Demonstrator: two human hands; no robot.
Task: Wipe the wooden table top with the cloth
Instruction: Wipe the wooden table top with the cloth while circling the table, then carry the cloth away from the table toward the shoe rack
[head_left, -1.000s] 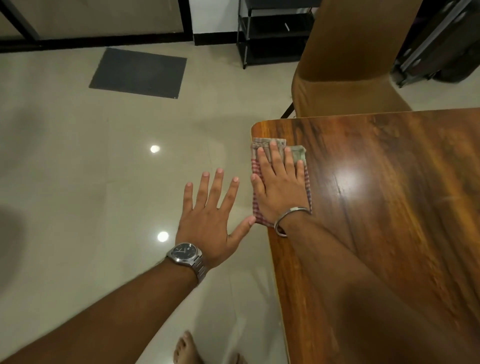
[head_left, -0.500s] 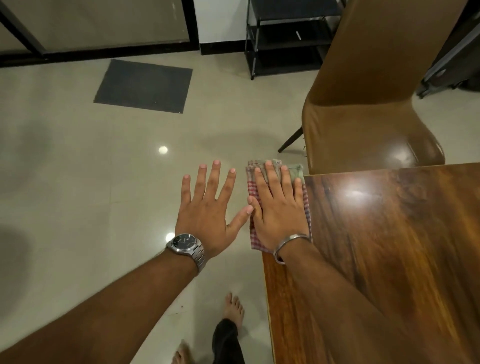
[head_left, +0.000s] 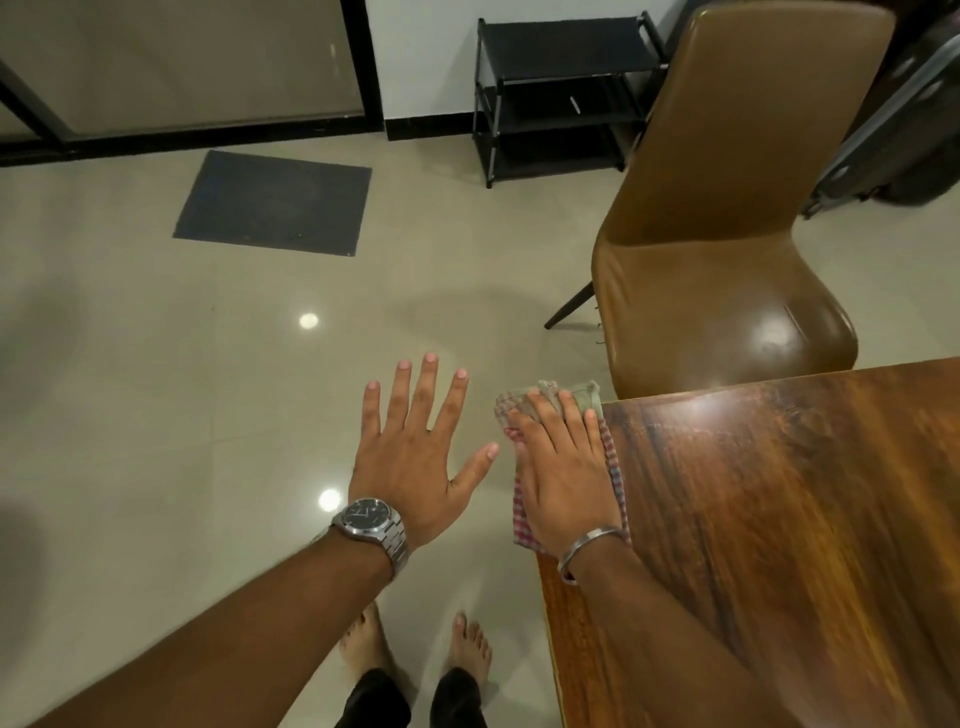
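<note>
Head view shows us first, on the left, our left hand (head_left: 415, 457) with the fingers straight and spread, grasping nothing; it floats over the tiled floor (head_left: 156, 415) just beside the left edge of the wooden table top (head_left: 779, 519), and we judge it is kept out there only for balance and to stay clear of the wiping path. On this wrist sits a steel watch (head_left: 370, 522). Next comes the cloth (head_left: 545, 400), a checked red and white piece with a greenish end, lying at the far left corner of the table top; its left part and its far end hang past the edges, over the floor. Our right hand (head_left: 563, 478) lies flat on top of it with straight fingers, pressing and not clutching, because a flat palm spreads the pressure and lets the cloth slide with it. A metal bangle (head_left: 589, 545) circles this wrist. We think the stroke has reached the corner, so dust is carried off the edge here. To the right, most of the glossy top is bare, and beyond its far edge stands a brown chair (head_left: 727, 234).
</note>
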